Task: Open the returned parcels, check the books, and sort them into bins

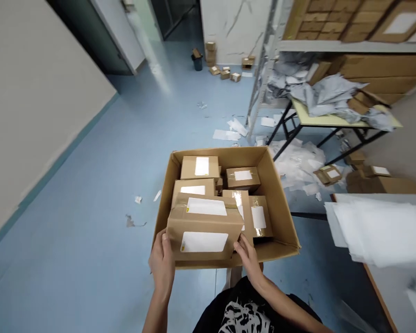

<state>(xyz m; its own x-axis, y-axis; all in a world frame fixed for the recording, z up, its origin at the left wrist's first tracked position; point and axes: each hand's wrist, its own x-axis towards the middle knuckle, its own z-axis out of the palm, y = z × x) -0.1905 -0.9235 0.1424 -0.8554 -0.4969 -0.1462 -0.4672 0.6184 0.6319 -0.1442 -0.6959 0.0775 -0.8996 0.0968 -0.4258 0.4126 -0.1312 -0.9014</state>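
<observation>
A large open cardboard box (280, 194) sits on the blue floor in front of me, filled with several small taped parcels with white labels. The nearest parcel (204, 233) lies at the box's near edge, label facing me. My left hand (162, 266) grips its left end and my right hand (248, 256) grips its right end, fingers curled round the corners. Other parcels (199, 167) lie behind it in the box.
A table (333, 121) piled with grey mailer bags stands at the right under metal shelving with cartons. White sheets (374, 226) lie on a surface at near right. Paper scraps and small boxes (225, 72) litter the floor. A wall runs along the left.
</observation>
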